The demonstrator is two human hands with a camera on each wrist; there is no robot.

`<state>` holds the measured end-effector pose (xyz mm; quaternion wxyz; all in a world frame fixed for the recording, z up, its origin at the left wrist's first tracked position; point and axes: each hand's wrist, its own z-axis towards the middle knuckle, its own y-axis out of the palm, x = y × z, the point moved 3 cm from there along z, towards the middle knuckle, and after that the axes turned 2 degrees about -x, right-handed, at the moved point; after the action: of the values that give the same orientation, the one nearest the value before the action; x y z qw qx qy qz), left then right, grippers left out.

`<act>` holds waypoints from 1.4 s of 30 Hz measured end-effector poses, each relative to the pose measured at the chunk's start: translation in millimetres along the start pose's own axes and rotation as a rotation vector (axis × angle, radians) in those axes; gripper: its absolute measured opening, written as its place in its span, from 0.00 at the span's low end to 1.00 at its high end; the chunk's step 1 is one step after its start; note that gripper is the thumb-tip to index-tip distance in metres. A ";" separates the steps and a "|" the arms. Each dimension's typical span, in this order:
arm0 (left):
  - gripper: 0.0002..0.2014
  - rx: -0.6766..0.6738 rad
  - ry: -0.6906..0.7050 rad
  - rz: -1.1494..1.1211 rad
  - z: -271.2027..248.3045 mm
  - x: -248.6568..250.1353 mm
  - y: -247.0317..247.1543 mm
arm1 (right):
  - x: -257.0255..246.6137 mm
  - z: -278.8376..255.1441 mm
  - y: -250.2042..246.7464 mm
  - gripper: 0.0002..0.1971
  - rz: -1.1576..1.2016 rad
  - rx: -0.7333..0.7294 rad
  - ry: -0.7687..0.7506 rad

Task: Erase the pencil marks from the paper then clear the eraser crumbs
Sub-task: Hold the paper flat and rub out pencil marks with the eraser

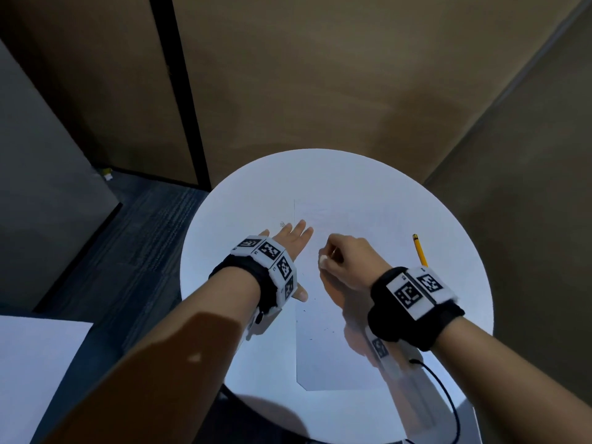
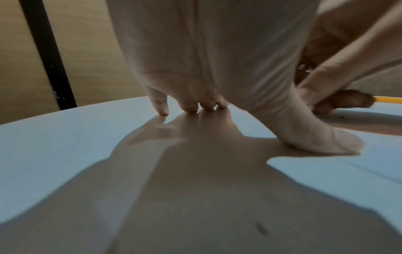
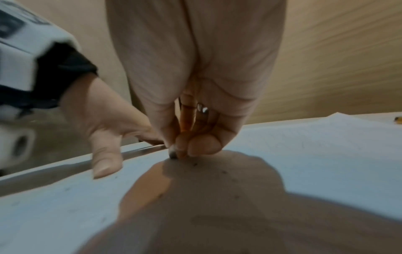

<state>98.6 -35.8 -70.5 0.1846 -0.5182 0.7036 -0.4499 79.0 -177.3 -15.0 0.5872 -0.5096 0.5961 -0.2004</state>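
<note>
A white sheet of paper (image 1: 323, 354) lies on the round white table (image 1: 243, 193). My left hand (image 1: 288, 241) lies flat with straight fingers (image 2: 191, 107) pressing the paper's left edge; its thumb (image 2: 339, 142) rests on the sheet. My right hand (image 1: 346, 261) is curled, pinching a small white eraser (image 1: 322, 261) whose darkened tip (image 3: 173, 155) touches the paper. Dark eraser crumbs (image 1: 326, 331) are scattered on the sheet near me, and crumbs (image 3: 224, 171) show beside the tip.
A yellow pencil (image 1: 420, 251) lies on the table right of my right hand, seen also as the pencil (image 2: 389, 99) in the left wrist view. A small grey speck (image 1: 282, 224) sits left of the paper. Brown walls stand behind the table.
</note>
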 end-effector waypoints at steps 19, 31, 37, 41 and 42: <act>0.62 -0.011 0.000 -0.034 -1.2 -1.2 -1.1 | 28.9 -19.0 -6.2 0.05 0.330 -0.044 0.187; 0.59 -0.011 -0.003 0.096 6.4 11.7 -27.8 | 39.7 -24.7 -2.4 0.04 0.545 0.031 0.286; 0.61 -0.068 0.015 0.091 6.5 17.2 -25.4 | 28.7 -22.9 2.1 0.06 0.296 -0.082 0.215; 0.61 -0.078 0.024 0.102 5.2 20.2 -26.2 | 20.5 -7.7 -2.3 0.03 0.164 -0.016 0.125; 0.61 -0.079 0.023 0.109 5.0 20.7 -25.5 | 19.2 -5.1 -2.4 0.03 0.141 0.007 0.112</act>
<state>108.5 -58.0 -47.9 0.1801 -0.4807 0.7501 -0.4170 79.3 -196.3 -21.3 0.5675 -0.4524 0.6616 -0.1885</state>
